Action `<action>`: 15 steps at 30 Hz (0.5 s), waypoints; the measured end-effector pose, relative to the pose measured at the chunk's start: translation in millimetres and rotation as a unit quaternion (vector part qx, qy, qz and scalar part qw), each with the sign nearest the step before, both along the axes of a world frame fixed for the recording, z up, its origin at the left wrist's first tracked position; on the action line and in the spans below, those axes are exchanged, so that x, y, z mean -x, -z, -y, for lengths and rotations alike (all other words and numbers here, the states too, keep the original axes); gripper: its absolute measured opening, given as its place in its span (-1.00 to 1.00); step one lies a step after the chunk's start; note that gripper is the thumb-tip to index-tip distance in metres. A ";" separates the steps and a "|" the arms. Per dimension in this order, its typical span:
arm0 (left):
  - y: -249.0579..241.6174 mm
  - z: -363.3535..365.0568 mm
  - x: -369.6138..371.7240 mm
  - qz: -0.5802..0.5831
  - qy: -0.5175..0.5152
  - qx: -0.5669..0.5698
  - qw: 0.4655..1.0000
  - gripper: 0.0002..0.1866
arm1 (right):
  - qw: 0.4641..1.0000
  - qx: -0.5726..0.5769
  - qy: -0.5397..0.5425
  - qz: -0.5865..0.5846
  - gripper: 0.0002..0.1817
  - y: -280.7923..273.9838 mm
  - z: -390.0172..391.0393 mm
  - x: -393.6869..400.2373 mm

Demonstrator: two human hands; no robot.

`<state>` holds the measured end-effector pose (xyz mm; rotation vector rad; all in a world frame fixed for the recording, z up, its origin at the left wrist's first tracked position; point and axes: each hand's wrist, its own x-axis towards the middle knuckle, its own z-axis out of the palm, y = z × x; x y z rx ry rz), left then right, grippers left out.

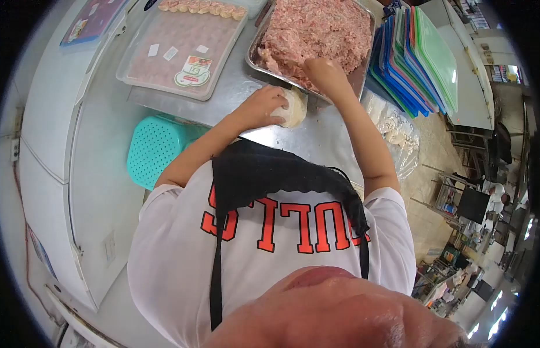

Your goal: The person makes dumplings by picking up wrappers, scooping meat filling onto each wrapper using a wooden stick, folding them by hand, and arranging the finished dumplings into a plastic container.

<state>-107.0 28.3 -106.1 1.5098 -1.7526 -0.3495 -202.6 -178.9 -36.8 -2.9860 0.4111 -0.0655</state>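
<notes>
A metal tray [252, 59] heaped with pink minced meat [319, 32] stands at the top centre. My right hand [326, 75] is at the front edge of the meat, its fingers bent down into it; the fingertips are hidden. A stack of pale round wrappers [294, 109] lies on the metal table [223, 104] just in front of the tray. My left hand [264, 107] rests at the left side of the wrappers, fingers apart and curved against them. To the left is a plastic container [194, 52] with a row of filled dumplings [203, 7] along its far end.
Blue, green and red plastic lids [418, 64] stand stacked to the right of the tray. Clear plastic bags [397, 130] lie near my right forearm. A turquoise perforated basket [155, 152] is below the table's left edge. Shelves with goods [473, 203] are farther right.
</notes>
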 end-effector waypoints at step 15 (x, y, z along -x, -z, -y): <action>8.2 6.8 -0.7 -0.070 -0.027 0.001 0.997 -0.81 | 0.992 0.085 -0.001 -0.098 -0.71 -20.4 -16.7 9.7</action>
